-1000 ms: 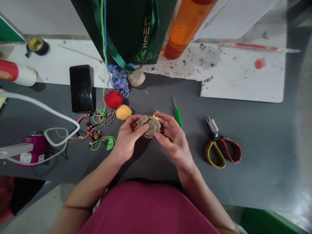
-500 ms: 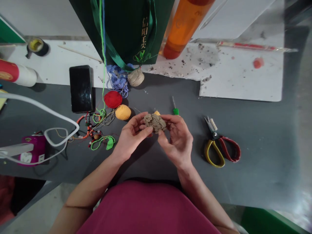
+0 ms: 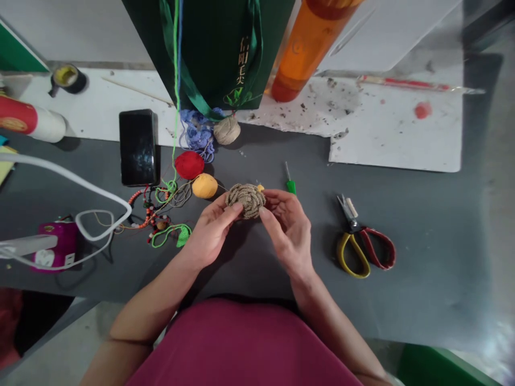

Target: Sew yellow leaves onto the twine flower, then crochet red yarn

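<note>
Both my hands hold a round piece of crocheted tan twine (image 3: 245,201) above the dark grey table (image 3: 418,225). My left hand (image 3: 211,233) pinches its left side, and my right hand (image 3: 287,230) cups its right side. A bit of yellow yarn (image 3: 260,187) shows behind the piece. Just beyond my right hand lies a green-handled crochet hook (image 3: 290,186). Left of my left hand sit a yellow yarn ball (image 3: 204,185), a red yarn ball (image 3: 189,164) and a tan twine ball (image 3: 226,132).
Red-and-yellow-handled scissors (image 3: 364,247) lie to the right. On the left are a black phone (image 3: 138,146), a beaded string (image 3: 148,213), a green crocheted leaf (image 3: 179,236) and a white cable (image 3: 76,187). A dark green bag (image 3: 209,48) and an orange bottle (image 3: 306,53) stand behind.
The twine piece has shifted left and turned in my fingers, now showing a flatter, rounder face. My right hand has drawn slightly left with it.
</note>
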The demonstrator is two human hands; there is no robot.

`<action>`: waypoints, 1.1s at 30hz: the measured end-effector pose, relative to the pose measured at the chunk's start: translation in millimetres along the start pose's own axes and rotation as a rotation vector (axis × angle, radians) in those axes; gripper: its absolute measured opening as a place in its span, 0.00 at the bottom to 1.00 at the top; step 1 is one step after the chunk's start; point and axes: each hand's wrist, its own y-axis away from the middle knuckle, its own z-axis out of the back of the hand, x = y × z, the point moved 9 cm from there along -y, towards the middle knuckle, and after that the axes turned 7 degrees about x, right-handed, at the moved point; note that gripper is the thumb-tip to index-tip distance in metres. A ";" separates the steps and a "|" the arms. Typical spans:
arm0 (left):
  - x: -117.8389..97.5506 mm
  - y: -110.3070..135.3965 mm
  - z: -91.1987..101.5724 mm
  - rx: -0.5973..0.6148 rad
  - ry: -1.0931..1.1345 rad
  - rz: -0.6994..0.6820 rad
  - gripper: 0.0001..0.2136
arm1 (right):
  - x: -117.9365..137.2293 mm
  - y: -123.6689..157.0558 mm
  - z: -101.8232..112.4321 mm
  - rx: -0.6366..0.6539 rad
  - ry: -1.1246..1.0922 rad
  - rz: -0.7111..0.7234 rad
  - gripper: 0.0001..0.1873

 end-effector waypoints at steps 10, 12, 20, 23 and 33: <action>2.7 0.6 0.2 -0.024 -0.064 0.030 0.17 | -14.3 -1.8 -4.9 0.041 -0.211 -0.166 0.13; 1.6 0.9 6.4 -0.094 -0.072 0.006 0.16 | -15.5 -1.5 -5.9 0.044 -0.223 -0.179 0.12; 2.7 2.1 9.0 -0.122 -0.034 0.025 0.24 | -29.0 0.5 -8.1 -0.012 -0.395 -0.247 0.12; -5.4 3.3 9.1 -0.131 -0.161 -0.071 0.19 | -28.9 1.1 -12.9 0.040 -0.397 -0.270 0.15; -4.2 2.5 7.3 -0.031 -0.212 0.012 0.22 | -31.5 -1.4 -7.3 0.069 -0.264 -0.267 0.15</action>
